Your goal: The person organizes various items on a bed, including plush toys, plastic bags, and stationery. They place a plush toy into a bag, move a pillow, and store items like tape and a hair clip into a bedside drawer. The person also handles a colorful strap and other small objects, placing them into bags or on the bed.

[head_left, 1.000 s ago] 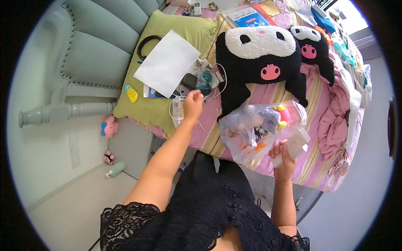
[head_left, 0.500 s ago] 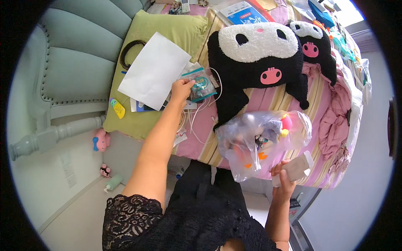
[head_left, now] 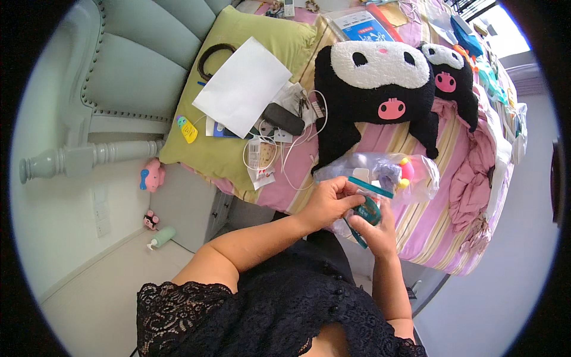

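Observation:
In front of my body, both hands come together over the bed's near edge. They hold a small clear plastic packet with teal edges (head_left: 369, 209). My left hand (head_left: 331, 203) pinches it from the left, close to its upper teal strip. From below and the right, my right hand (head_left: 377, 232) grips it, thumb across the front. Small white bits show behind the packet; whether they belong to a box is hidden. Right behind my hands lies a clear plastic bag of toys (head_left: 423, 177), with a pink and yellow piece at its right.
A green pillow (head_left: 262, 41) carries a white paper sheet (head_left: 242, 86) and a dark hair band. Beside them lie a black case (head_left: 283, 119), white cables and a small packet (head_left: 260, 156). Two black-and-white plush cushions (head_left: 380, 68) sit farther back, near a pink quilt (head_left: 467, 178).
My left hand has brought the teal-edged packet from beside the pillow to my right hand. The black case now shows there. The white box in my right hand is no longer clearly visible.

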`<state>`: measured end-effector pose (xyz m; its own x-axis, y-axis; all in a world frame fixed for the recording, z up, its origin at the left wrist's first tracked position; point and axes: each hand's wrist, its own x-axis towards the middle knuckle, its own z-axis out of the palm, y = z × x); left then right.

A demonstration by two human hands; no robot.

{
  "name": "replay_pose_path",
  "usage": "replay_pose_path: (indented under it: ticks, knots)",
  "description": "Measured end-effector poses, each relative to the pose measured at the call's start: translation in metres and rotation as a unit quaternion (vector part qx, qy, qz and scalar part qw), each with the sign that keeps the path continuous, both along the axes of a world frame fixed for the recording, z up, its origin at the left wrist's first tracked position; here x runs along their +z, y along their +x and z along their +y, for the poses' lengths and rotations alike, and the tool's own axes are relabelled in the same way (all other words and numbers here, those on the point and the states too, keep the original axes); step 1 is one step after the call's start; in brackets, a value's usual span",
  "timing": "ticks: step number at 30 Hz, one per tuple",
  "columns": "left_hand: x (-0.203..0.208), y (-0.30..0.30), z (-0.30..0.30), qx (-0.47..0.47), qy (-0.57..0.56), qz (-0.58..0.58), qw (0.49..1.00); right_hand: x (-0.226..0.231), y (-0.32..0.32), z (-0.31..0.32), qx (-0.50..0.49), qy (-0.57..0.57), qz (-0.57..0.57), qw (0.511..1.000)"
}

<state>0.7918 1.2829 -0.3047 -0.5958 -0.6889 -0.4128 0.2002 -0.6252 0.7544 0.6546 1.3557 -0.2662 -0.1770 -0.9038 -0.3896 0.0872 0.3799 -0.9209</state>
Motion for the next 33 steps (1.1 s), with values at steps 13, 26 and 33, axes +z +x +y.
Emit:
replay_pose_path:
  ticks: [13,26,33]
  knots:
    - [-0.230,0.073,-0.225,0.139,-0.440,-0.549,0.697,-0.022,-0.039,0.022,-0.199,0.036,0.006,0.979]
    - [-0.153,0.123,-0.239,0.163,-0.246,-0.421,0.858,-0.018,-0.043,0.025,-0.236,0.032,0.009,0.971]
    - [-0.091,0.142,-0.216,0.321,-0.049,-0.078,0.943,-0.010,-0.031,0.020,-0.216,0.008,-0.001,0.976]
